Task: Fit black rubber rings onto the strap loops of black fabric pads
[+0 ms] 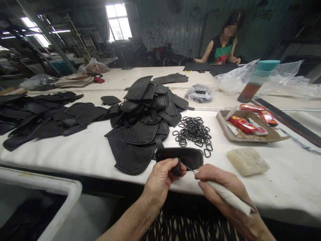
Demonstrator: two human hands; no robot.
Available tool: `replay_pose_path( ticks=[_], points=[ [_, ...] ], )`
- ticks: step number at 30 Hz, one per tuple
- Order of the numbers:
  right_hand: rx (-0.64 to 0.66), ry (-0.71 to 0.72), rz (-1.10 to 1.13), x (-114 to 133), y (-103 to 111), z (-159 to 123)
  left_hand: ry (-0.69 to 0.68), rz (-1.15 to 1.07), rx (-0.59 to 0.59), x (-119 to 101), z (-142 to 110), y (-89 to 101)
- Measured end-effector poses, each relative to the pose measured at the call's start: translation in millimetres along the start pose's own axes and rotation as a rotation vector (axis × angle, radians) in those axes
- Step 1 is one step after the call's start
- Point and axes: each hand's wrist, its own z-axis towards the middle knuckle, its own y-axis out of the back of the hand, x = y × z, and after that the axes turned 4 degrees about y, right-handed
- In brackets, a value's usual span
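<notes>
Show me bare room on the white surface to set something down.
Free: the front patch between the leftmost black heap and the central pile; also the stretch right of the pale block. Crowded: beyond the left hand, where central pile nears black rings.

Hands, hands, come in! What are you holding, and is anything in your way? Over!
Left hand: pinching black strap. Right hand: gripping pale-handled tool, tip at strap. Rings heaped beyond, touching neither hand.

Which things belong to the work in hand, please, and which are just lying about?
Likely the work:
black piece in the left hand
slim tool in the right hand
black rings
piled black pieces

Probably lying about:
bottle
clear plastic bag
</notes>
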Motion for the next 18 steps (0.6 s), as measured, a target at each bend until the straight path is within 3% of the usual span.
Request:
replay_pose_path(
  ticks=[5, 12, 18],
  points=[
    [-0.083, 0.007, -0.011, 2.0, 11.8, -10.7, 0.007, -0.025, -0.019, 1.0, 0.5, 1.2],
    [-0.306, -0.161, 0.054, 16.1, 12.4, -23.0, 0.007, -0.051, -0.038, 2.0, 0.3, 0.3],
    [-0.225, -0.126, 0.019, 15.7, 20.3, -26.3, -0.002, -0.059, -0.064, 2.4, -0.2, -1.7]
  ],
)
